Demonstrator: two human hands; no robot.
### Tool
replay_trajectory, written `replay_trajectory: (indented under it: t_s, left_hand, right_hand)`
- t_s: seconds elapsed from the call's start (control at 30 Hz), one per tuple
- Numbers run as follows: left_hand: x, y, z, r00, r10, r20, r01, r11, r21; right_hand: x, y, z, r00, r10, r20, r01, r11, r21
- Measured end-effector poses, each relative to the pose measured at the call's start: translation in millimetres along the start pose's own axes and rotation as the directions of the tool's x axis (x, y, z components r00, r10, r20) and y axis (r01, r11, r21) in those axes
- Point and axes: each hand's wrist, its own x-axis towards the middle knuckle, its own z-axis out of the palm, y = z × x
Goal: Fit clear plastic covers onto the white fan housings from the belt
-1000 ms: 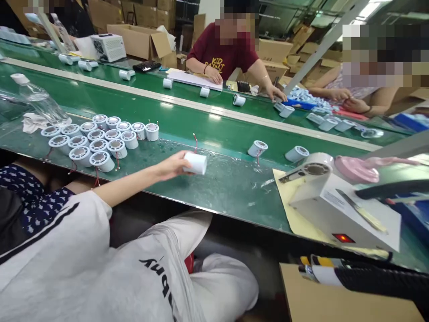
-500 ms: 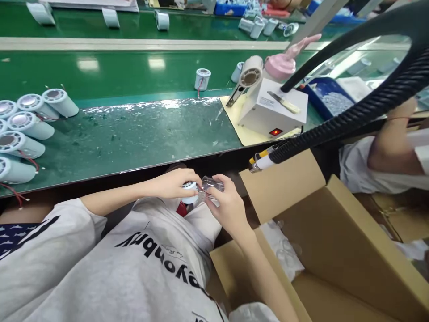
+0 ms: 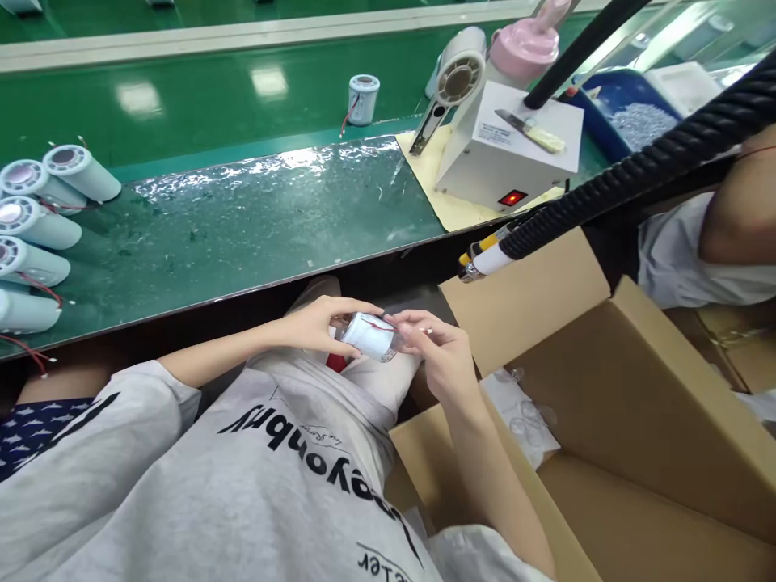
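Note:
A light blue cylinder point(image 3: 369, 335) sits inside a clear plastic cover above my lap. My left hand point(image 3: 324, 323) is closed around the cover's left end, thumb below and fingers above. My right hand point(image 3: 442, 352) is at the other end, its thumb and forefinger pinched on the cylinder's thin red wires point(image 3: 388, 327). A small white plug point(image 3: 427, 330) pokes out at those fingertips. Whether the right fingers also press on the cover cannot be made out.
Several light blue cylinders point(image 3: 36, 222) lie at the bench's left, and one cylinder point(image 3: 364, 101) stands on the green belt. A white box point(image 3: 515, 145), with a knife on it, sits beneath a black ribbed hose point(image 3: 606, 170). An open carton point(image 3: 643, 404) flanks my right arm; another person's arm point(image 3: 740, 210) is beyond.
The blue cylinder, half hidden in my left hand before, now sits within the clear cover that my right hand held. My right fingers have moved to the red wires. The view has shifted.

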Motion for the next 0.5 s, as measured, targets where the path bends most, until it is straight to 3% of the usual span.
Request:
replay_trajectory:
  t_s: [0.07, 0.17, 0.27, 0.37, 0.5]
  left_hand:
    - [-2, 6, 2.4, 0.997, -0.08, -0.019, 0.077, 0.989, -0.125]
    - [-4, 12, 4.4, 0.985, -0.171, -0.037, 0.152, 0.943, -0.297]
    - [-6, 15, 3.3, 0.978, -0.207, -0.027, 0.186, 0.924, -0.334]
    - [-7, 18, 0.6, 0.986, -0.165, 0.017, 0.163, 0.944, -0.288]
    - [-7, 20, -1.6, 0.997, -0.058, 0.048, 0.068, 0.966, -0.249]
  right_hand:
    - [-1, 1, -3, 0.996, -0.066, 0.06, 0.065, 0.998, 0.018]
    - [-6, 2, -5, 0.952, -0.253, 0.175, 0.285, 0.939, -0.193]
    - [-14, 3, -6, 0.908, -0.361, 0.213, 0.415, 0.846, -0.333]
    - [-20, 4, -7, 0.914, -0.346, 0.212, 0.397, 0.869, -0.295]
    - [-22, 1, -7, 0.956, -0.203, 0.211, 0.243, 0.952, -0.187]
